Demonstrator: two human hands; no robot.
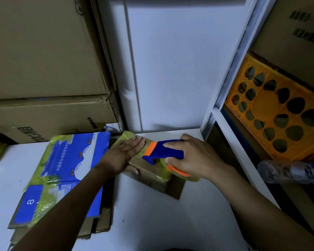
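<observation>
right hand (198, 156): clenched round the tape dispenser (163, 151), fingers over its blue handle.
dispenser: nose down on the top of the small cardboard box (149, 175), roll hanging off the box's right side.
left hand (123, 153): flat, fingers straight, pressing the box top just left of the dispenser.
box: far right corner of the white table (152, 223), beside the shelf upright (209, 120).
tape (128, 137): yellow-green strip on the box's far end.
step (judged): taping the top seam.
technique: pull low and straight along the seam, with the palm pinning the box and smoothing behind the blade. Run past the edge before cutting.
risk: the light box may skid and the tape wrinkle if the palm lifts.
neighbour: flattened blue carton (71, 163) just left; don't snag it.
</observation>
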